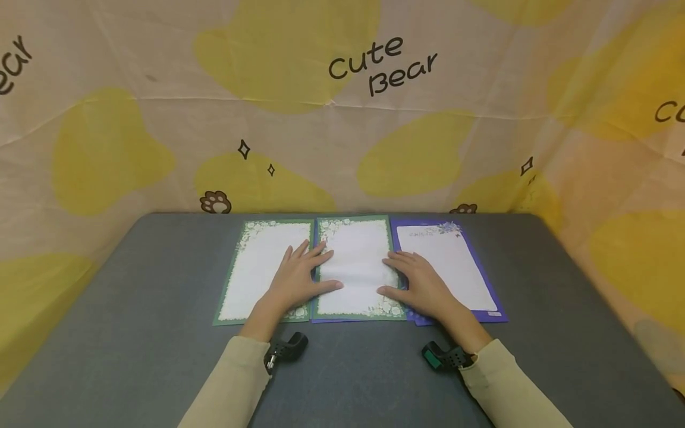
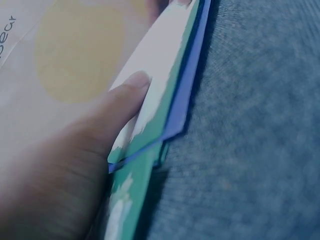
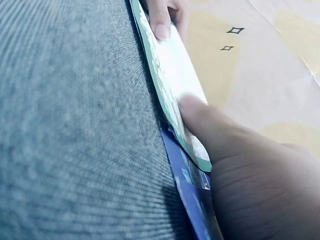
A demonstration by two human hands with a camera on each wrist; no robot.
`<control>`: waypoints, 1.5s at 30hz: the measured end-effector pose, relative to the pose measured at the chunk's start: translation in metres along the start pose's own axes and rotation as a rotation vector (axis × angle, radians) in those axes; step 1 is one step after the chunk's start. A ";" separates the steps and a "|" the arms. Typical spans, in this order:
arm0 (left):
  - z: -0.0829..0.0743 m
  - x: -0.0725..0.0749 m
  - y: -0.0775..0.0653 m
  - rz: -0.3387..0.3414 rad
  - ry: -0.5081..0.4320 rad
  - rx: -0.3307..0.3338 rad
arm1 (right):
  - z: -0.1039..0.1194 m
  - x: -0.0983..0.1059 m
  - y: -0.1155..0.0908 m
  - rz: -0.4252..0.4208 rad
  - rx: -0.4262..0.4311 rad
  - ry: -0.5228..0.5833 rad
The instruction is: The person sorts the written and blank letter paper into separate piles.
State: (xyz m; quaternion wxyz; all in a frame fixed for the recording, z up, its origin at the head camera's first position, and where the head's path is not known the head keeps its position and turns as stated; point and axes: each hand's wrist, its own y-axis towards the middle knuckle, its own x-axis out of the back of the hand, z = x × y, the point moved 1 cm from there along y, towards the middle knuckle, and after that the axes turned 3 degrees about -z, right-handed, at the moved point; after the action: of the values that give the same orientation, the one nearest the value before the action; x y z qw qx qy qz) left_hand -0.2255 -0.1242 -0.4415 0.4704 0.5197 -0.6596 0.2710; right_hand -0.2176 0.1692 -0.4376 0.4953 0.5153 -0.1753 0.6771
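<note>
Three bordered sheets of paper lie side by side. The middle sheet (image 1: 357, 261) has a green border with pale flowers, and a purple edge shows from under it. To its left is a similar green-bordered sheet (image 1: 257, 255); to its right, a purple-bordered sheet (image 1: 449, 261) with blue flowers at the top. My left hand (image 1: 297, 279) lies across the left sheet, its spread fingers and thumb on the middle sheet's left side. Opposite it, my right hand (image 1: 420, 282) rests with extended fingers on the middle sheet's right side. Both wrist views show a thumb (image 2: 132, 87) flat on white paper.
The sheets lie toward the far side of a dark grey table (image 1: 134, 333). Behind it hangs a cream cloth (image 1: 299, 137) with yellow patches and lettering. A black wrist device (image 1: 289, 348) sits by the left sleeve, another black device (image 1: 444, 356) by the right.
</note>
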 end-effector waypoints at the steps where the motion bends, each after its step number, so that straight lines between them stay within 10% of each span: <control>1: 0.000 0.001 0.000 -0.004 -0.007 0.001 | 0.000 0.000 0.000 -0.016 0.000 0.004; 12: -0.001 0.004 0.000 -0.046 -0.067 -0.006 | 0.001 0.002 0.003 -0.222 -0.097 0.114; 25: -0.006 0.008 0.001 -0.090 -0.052 -0.103 | 0.007 0.002 0.002 -0.404 -0.264 0.563; 34: -0.021 0.008 0.000 -0.013 -0.091 -0.152 | 0.009 0.004 0.006 -0.345 -0.322 0.676; 45: -0.027 0.006 0.000 -0.023 -0.179 -0.036 | 0.017 0.013 0.004 -0.379 -0.264 0.689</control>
State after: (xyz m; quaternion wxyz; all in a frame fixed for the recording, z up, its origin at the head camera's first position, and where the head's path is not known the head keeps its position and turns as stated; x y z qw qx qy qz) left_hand -0.2168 -0.1038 -0.4253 0.4219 0.5409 -0.6979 0.2058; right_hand -0.2117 0.1613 -0.4188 0.7028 0.2138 0.0133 0.6784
